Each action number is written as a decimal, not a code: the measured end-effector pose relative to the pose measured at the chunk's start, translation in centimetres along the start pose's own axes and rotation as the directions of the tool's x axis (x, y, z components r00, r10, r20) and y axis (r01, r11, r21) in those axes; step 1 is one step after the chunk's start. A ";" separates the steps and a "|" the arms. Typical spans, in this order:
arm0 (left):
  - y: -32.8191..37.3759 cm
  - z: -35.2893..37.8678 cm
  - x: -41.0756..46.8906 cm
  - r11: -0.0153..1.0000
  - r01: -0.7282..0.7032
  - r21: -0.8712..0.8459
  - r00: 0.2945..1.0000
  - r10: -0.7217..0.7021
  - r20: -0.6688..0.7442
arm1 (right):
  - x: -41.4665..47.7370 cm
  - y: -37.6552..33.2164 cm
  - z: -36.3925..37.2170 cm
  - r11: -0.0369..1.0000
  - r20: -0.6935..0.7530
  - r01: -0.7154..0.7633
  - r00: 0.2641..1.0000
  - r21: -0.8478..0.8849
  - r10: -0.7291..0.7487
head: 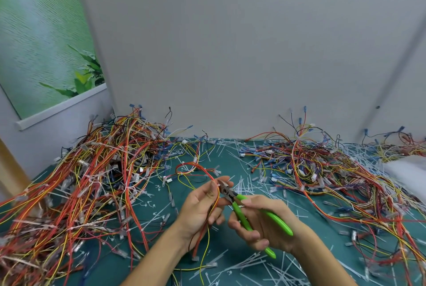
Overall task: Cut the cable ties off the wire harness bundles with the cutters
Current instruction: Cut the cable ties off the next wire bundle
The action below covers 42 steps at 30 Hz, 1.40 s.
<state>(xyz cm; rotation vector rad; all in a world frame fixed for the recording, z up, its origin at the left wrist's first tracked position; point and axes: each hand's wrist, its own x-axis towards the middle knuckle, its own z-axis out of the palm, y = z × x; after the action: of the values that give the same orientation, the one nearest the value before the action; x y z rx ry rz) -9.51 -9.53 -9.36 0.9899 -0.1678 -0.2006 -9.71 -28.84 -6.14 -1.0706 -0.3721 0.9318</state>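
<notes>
Holding a harness (216,196) pinched in the left grip (200,207) just above the counter (322,207), likely to steady it for cutting, and clasping green cutters (276,219) in the right grip (265,232), tips at the wires.

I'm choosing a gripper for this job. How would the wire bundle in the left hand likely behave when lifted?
Probably floppy: the wire bundle arcs in a loop above the left hand and its ends droop below the palm. Likely light: fingers alone hold it up. Its dangling connector could snag other wires.
</notes>
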 end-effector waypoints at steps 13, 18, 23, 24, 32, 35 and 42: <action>0.0 -0.2 -0.1 0.998 0.050 0.024 0.998 -0.051 0.048 | 0.6 0.7 -0.6 0.998 0.020 0.056 0.998 -0.003 -0.056; 0.4 -0.1 -0.3 0.996 0.064 0.060 0.995 -0.069 0.068 | 0.7 0.9 -0.6 0.995 -0.005 0.079 0.997 -0.057 -0.079; 0.9 0.8 -0.5 0.997 0.017 0.080 1.000 -0.018 0.020 | 0.6 1.1 -0.3 0.987 -0.037 0.100 0.994 -0.123 -0.105; 0.9 0.8 -0.4 0.997 0.016 0.081 1.000 -0.017 0.011 | 0.7 1.2 -0.3 0.987 -0.034 0.103 0.994 -0.123 -0.108; 0.4 -0.2 0.0 0.998 0.061 0.028 0.998 -0.062 0.021 | 0.5 1.0 -0.2 0.995 -0.018 0.063 0.998 -0.077 -0.064; 0.3 -0.6 0.1 0.995 0.091 0.033 0.995 -0.092 0.040 | 0.3 0.9 -0.2 0.999 0.014 0.041 0.999 0.025 -0.041; 0.2 -1.2 0.3 0.989 0.146 0.010 0.988 -0.147 0.051 | 0.5 1.1 -0.3 0.998 -0.024 0.066 0.998 -0.017 -0.066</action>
<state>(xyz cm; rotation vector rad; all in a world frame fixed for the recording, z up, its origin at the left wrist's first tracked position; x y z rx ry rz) -8.88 -8.52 -9.88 1.0043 -0.1431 -0.3608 -9.73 -28.44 -7.33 -1.0773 -0.3933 0.8577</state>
